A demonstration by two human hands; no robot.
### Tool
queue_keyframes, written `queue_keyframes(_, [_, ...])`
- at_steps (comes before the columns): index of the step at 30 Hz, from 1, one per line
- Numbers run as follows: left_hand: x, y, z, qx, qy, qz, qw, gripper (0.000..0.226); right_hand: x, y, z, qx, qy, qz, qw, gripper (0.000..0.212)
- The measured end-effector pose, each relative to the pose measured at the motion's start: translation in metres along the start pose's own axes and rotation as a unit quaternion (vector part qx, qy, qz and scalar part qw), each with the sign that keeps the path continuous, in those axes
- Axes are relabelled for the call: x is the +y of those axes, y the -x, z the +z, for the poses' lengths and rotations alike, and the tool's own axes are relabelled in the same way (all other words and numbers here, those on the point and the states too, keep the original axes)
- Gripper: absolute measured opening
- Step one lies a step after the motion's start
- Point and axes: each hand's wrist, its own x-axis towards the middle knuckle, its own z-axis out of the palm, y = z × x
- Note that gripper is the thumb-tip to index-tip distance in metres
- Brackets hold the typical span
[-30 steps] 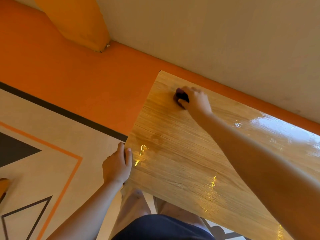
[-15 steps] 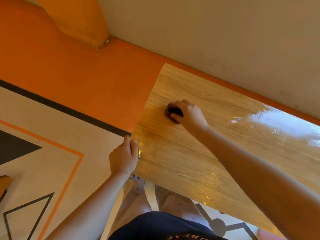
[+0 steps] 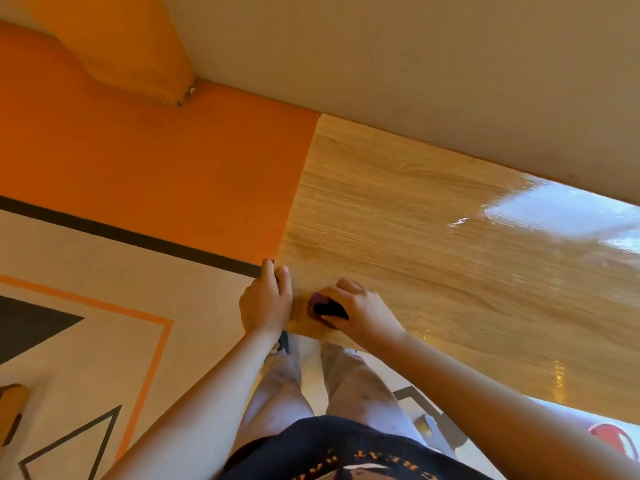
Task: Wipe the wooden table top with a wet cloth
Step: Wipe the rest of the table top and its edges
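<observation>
Orange band, black stripe, cream wall, grey trousers, dark shirt

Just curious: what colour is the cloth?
The cloth looks dark maroon to black, best in the head view.

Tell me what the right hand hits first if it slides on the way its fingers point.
Likely the left hand, gripping the edge of the table top just beyond the cloth.

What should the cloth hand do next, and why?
Probably sweep the cloth right along the near edge. The right hand presses it at the table's near left corner, close beside the left hand gripping the left edge, so there's little room further left. The wood just to the right looks dull, possibly dry.
</observation>
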Motion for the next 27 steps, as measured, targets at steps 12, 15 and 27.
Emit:
queue_keyframes(12, [-0.005,-0.002,0.002,-0.017,0.059,0.014,0.998,0.030,0.072,-0.084,-0.070,0.174,0.028,0.240,0.955,0.036])
queue_keyframes(15, [-0.006,-0.001,0.002,-0.024,0.069,0.019,0.997,0.028,0.060,-0.073,-0.059,0.185,0.025,0.245,0.951,0.034])
queue_keyframes(27, [-0.018,-0.003,-0.020,-0.157,0.223,-0.023,0.962,0.032,-0.025,0.056,0.033,0.139,-0.035,0.209,0.967,0.036])
